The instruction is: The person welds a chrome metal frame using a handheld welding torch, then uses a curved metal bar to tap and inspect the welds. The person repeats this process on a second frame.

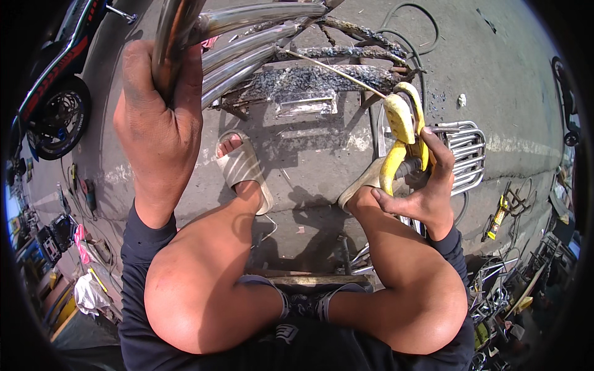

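My left hand [158, 136] is wrapped round an upright metal tube at one end of a bent-tube frame [247, 60]. Several shiny tubes of this frame run away to the right, over a spatter-crusted metal stand [365, 77]. In my right hand [430, 188] is a yellow welding electrode holder [401, 117], its lever side towards my fingers. From its jaws a thin welding rod [337, 72] slants up and left. The rod's far end lies near the tubes in view; whether it touches them I cannot tell.
Beyond my right hand lies a tubular metal rack [468, 154]. A dark cable [436, 31] loops on the concrete at the upper right. A motorcycle wheel [60, 120] stands at the left. Scrap metal [513, 290] fills the lower right, near a yellow packet [496, 219].
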